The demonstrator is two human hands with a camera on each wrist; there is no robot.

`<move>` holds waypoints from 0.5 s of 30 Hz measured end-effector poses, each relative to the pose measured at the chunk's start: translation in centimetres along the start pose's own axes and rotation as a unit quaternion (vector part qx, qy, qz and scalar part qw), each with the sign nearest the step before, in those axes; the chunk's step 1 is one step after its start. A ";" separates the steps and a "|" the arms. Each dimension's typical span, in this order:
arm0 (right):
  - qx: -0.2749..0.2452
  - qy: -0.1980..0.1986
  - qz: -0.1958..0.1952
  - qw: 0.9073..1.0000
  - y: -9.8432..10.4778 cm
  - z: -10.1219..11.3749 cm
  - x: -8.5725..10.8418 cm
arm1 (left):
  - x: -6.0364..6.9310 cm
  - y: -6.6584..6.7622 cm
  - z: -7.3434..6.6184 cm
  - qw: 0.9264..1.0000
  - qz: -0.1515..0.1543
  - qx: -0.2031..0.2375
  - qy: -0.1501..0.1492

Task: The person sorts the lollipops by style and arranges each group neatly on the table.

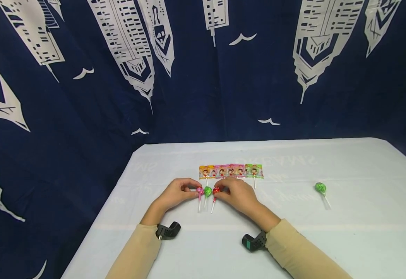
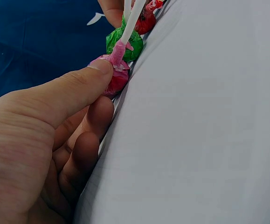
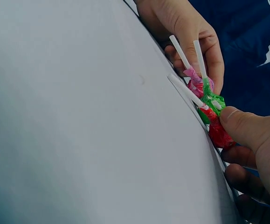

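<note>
Three wrapped lollipops stand side by side near the middle of the table, sticks toward the person. My left hand [image 1: 179, 193] pinches the pink lollipop [image 2: 116, 78] between thumb and fingers. On the other side, my right hand [image 1: 239, 195] holds the red lollipop [image 3: 218, 133] by its head. Between them lies a green lollipop [image 1: 208, 191], with a fingertip of neither hand plainly around it. Behind the hands runs a row of flat-wrapped lollipops: an orange one [image 1: 205, 171], several pink ones [image 1: 221, 170] and a green-wrapped one [image 1: 254, 170].
Another green lollipop [image 1: 320, 188] lies apart on the right of the white table [image 1: 363, 232]. A dark blue cloth [image 1: 196, 104] with white building prints hangs behind the table. Both wrists wear black camera mounts.
</note>
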State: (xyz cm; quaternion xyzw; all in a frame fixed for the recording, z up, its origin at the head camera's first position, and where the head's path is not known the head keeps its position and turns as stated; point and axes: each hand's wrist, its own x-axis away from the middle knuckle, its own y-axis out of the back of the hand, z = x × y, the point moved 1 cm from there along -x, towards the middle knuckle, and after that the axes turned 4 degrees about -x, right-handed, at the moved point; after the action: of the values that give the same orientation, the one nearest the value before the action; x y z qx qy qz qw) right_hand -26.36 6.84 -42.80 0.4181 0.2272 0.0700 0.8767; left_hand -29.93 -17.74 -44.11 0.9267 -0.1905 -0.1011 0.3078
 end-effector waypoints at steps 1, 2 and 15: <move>0.000 0.001 0.000 1.000 0.0 0.0 0.0 | 0.0 0.0 0.0 1.000 0.001 0.001 0.000; 0.001 0.002 0.001 1.000 -0.1 -0.1 0.0 | 0.0 0.0 0.0 1.000 0.001 0.001 0.001; 0.006 0.006 -0.003 1.000 -0.3 -0.3 0.0 | 0.1 0.0 -0.3 1.000 0.000 -0.001 0.001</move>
State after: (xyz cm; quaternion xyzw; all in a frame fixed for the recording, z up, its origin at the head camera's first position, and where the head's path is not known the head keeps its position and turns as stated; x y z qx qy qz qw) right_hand -26.51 6.88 -43.19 0.4226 0.2338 0.0685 0.8730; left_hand -29.76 -17.62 -43.88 0.9265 -0.1903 -0.1002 0.3087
